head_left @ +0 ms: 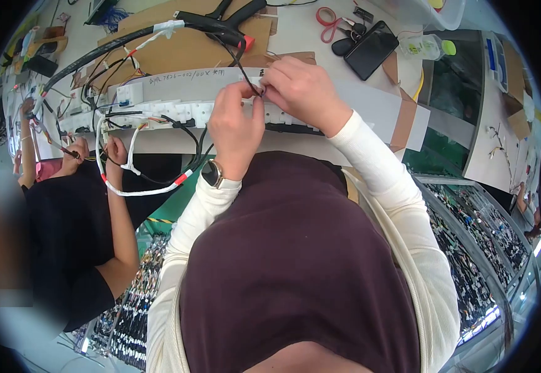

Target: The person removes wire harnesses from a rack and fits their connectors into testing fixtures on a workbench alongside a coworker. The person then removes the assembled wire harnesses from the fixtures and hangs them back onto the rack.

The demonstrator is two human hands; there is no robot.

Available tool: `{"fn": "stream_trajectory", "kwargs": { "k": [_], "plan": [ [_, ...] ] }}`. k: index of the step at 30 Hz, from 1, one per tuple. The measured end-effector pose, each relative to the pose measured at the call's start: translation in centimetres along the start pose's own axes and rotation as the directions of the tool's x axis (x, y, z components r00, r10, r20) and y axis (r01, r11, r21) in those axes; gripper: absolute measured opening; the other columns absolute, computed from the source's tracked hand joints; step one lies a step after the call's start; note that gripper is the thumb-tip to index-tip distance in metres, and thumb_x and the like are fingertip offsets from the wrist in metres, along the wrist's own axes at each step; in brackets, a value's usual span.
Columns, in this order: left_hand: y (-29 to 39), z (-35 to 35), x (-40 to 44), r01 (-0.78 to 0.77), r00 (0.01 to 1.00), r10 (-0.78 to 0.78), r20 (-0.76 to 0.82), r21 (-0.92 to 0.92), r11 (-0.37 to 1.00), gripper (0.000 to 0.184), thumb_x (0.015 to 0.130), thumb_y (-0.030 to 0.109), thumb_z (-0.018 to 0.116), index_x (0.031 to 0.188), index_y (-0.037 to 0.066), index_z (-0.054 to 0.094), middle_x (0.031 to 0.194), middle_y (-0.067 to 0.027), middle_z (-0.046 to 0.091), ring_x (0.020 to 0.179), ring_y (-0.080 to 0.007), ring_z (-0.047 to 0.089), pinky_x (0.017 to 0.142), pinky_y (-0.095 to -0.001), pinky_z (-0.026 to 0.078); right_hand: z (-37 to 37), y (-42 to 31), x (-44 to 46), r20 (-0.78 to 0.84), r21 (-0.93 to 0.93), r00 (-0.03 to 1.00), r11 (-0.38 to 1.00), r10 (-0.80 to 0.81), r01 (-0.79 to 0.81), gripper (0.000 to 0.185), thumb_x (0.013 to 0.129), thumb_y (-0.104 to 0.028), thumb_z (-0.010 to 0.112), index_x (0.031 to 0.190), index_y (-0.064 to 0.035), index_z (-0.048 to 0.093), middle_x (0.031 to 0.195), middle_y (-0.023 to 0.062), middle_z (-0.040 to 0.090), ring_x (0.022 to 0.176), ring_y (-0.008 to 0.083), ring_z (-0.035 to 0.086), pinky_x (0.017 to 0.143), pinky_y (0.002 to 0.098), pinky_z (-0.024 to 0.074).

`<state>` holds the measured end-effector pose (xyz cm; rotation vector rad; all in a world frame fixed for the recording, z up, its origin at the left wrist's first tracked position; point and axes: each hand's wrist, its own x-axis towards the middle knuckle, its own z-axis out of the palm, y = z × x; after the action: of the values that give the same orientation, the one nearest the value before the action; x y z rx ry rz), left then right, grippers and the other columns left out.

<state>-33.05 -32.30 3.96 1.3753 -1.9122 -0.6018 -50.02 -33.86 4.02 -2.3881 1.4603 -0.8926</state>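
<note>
In the head view, the thin black cable (237,62) runs down from the upper centre of the frame to the person's hands. The fingertips of the left hand (236,127) and right hand (308,92) are pinched together around its lower end; they hide the exact grip. The hands are just above the row of white holders (186,113).

The work looks partway along: left of centre, the thick harness (115,45) arches over the row with white tape (168,26) wrapped at its top, and wires reach some holders. The cable's end seems unfinished, and no wires show entering the holders right of the hands, though the fingers cover part of the row.

At the upper right edge, a translucent bin (429,13) holds something yellow; the green-capped bottle (421,48) below it has contents I cannot tell. At lower right, a metal-framed rack (497,283) is crowded with dark and white pieces.
</note>
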Motion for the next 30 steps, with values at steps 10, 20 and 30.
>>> {"fn": "stream_trajectory", "kwargs": {
  "k": [10,20,30],
  "plan": [
    [0.8,-0.3,-0.1,0.087,0.996,-0.087,-0.001,-0.078,0.993,0.033,0.080,0.003,0.073,0.108,0.004,0.055,0.094,-0.0075,0.067,0.086,-0.0264,0.068,0.070,-0.0371,0.052,0.0,-1.0,1.1,0.083,-0.042,0.992,0.995,0.094,-0.091,0.011,0.073,-0.007,0.072,0.083,-0.0071,0.067,0.083,0.0049,0.066,0.079,0.0259,0.065,0.064,0.0381,0.0527],
    [1.3,-1.5,-1.8,-0.090,0.996,0.092,0.023,-0.064,0.994,0.062,0.082,-0.002,0.063,0.140,0.000,0.041,0.106,-0.0118,0.067,0.098,-0.0311,0.063,0.078,-0.0399,0.053,-1.5,-2.7,-0.2,0.052,0.105,0.985,0.980,0.166,-0.171,0.020,0.079,-0.009,0.073,0.098,-0.0031,0.073,0.095,0.0101,0.070,0.087,0.0273,0.068,0.070,0.0334,0.0545],
    [-1.9,-5.1,-4.9,-0.438,0.892,0.450,0.052,-0.149,0.886,0.042,0.081,-0.005,0.066,0.122,0.001,0.061,0.111,-0.0114,0.068,0.099,-0.0327,0.065,0.083,-0.0372,0.054,-0.1,-3.4,-0.3,0.025,0.149,0.905,0.893,0.425,-0.424,0.015,0.084,-0.014,0.075,0.094,-0.0021,0.075,0.095,0.0085,0.073,0.077,0.0211,0.069,0.069,0.0297,0.0529]
  ]
}}
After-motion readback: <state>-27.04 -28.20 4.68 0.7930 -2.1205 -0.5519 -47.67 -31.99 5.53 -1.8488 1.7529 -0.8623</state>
